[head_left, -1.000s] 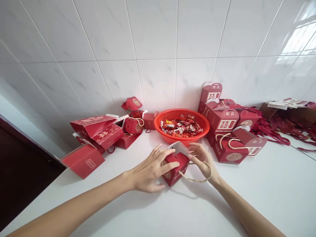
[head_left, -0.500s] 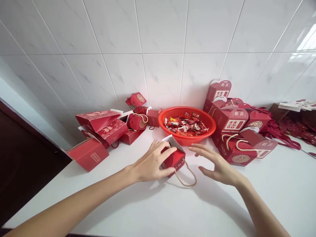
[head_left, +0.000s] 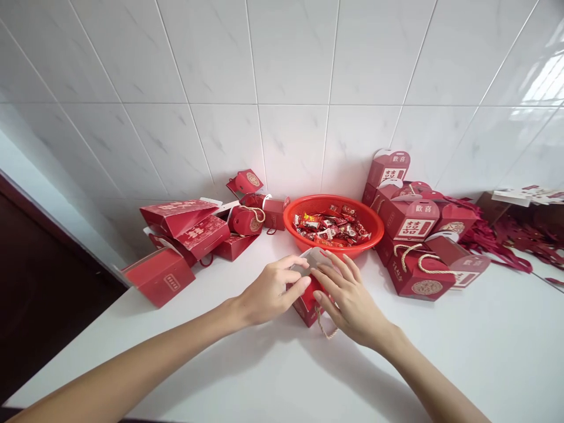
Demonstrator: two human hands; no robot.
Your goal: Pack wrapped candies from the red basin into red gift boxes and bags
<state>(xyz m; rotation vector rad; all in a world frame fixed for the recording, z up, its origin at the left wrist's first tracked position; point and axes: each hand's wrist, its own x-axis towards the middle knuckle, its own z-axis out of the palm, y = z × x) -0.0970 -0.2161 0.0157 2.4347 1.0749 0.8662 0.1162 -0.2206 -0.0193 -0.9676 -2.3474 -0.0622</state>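
Nearby, a stacked box (head_left: 413,225) reads “歡喜” — left hand (head_left: 272,294) and right hand (head_left: 355,302), grip parted, touch a carton (head_left: 305,312).

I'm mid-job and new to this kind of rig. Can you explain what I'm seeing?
There's no machine: these are a person's bare hands, seen from one camera worn on the head, looking forward and down. The left hand and right hand are both at the top of a red box with a rope handle; how firmly it's gripped, I can't tell. Behind it on the white table sits a red basket of wrapped sweets. More red boxes lie on both sides.
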